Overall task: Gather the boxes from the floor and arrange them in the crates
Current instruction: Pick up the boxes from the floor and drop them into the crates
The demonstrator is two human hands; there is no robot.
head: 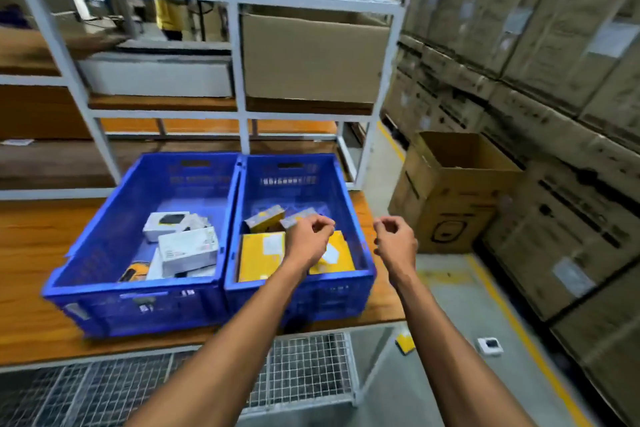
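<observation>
Two blue crates stand side by side on a wooden table (31, 246). The left crate (138, 302) holds several white boxes (188, 250). The right crate (346, 288) holds several yellow boxes (260, 255). My left hand (310, 239) hovers over the right crate with its fingers curled, holding nothing. My right hand (394, 241) hangs just past that crate's right rim, fingers also curled and empty. On the floor lie a small yellow box (405, 343) and a small white box (490, 346).
A white metal shelf frame (239, 80) with a large carton (311, 59) rises behind the crates. An open cardboard box (446, 191) stands on the floor at right, before a wall of stacked cartons (554, 80). A wire mesh cage (308, 367) sits under the table.
</observation>
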